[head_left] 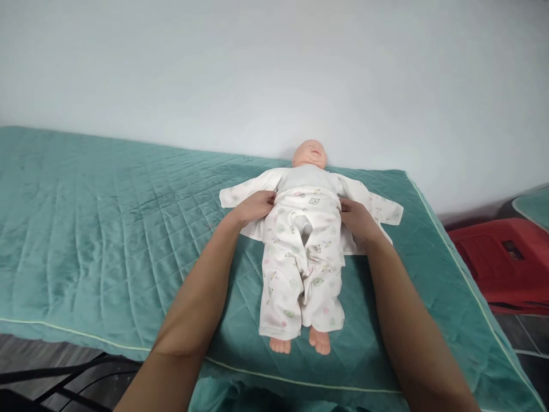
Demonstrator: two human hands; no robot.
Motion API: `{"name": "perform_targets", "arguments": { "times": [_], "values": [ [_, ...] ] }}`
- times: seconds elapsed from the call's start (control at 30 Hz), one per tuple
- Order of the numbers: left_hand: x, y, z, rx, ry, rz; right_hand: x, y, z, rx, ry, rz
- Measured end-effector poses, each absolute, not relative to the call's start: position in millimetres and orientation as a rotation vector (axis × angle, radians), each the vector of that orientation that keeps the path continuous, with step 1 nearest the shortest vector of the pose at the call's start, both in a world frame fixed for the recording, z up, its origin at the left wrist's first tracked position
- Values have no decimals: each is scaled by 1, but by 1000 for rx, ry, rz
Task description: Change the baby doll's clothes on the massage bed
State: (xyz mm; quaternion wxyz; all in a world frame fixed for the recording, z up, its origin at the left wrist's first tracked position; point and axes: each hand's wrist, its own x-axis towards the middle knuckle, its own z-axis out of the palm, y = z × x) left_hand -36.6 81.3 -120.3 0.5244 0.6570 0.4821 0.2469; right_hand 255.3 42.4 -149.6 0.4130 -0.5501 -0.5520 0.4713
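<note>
A baby doll [309,153] lies on its back with its feet toward me. It wears white printed trousers [295,263], pulled up over its belly, with a gap at the crotch. Under the doll a matching white jacket [250,186] is spread, its sleeves stretched out to both sides; the grey torso [306,177] shows above the waistband. My left hand [256,206] is closed at the left side of the waistband, fingertips curled at the cloth. On the opposite side, my right hand [358,218] grips the waistband, its fingertips partly hidden by the fabric.
The green quilted bedspread [107,229] covers the bed, which stands against a pale wall [214,68]. To the right of the bed is a red plastic case or chair [501,257]. Dark metal bars [64,383] show at the lower left, over a grey floor.
</note>
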Motion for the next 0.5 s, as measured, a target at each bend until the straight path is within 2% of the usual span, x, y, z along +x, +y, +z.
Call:
{"name": "perform_targets", "arguments": {
  "times": [0.5],
  "values": [
    [-34, 87, -141, 962, 928, 830, 247, 40, -146, -972, -1098, 1456]
  ]
}}
